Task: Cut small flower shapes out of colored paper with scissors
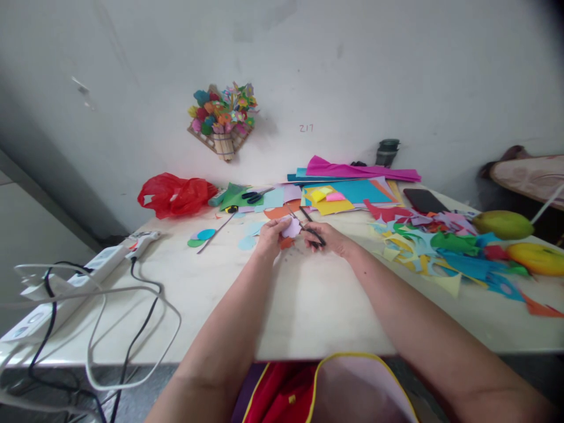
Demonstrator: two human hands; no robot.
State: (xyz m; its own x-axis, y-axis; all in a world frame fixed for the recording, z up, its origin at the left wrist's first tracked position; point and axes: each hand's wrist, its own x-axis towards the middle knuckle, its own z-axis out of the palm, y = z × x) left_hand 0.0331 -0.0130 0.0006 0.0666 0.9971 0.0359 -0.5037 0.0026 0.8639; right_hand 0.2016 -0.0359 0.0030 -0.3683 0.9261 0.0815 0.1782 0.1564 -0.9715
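A small pale lilac piece of paper is pinched in my left hand. My right hand has its fingers in the black handles of a pair of scissors. The scissor blades point up and left, close to the lilac paper; whether they touch it I cannot tell. Light blue paper circles lie left of my left hand. Below the lilac piece shows a bit of orange paper, and a larger orange sheet lies behind my hands.
Paper scraps cover the right side, near a phone and a mango. Coloured sheets, spare scissors and a red plastic bag lie at the back. A power strip with loose cables stands left.
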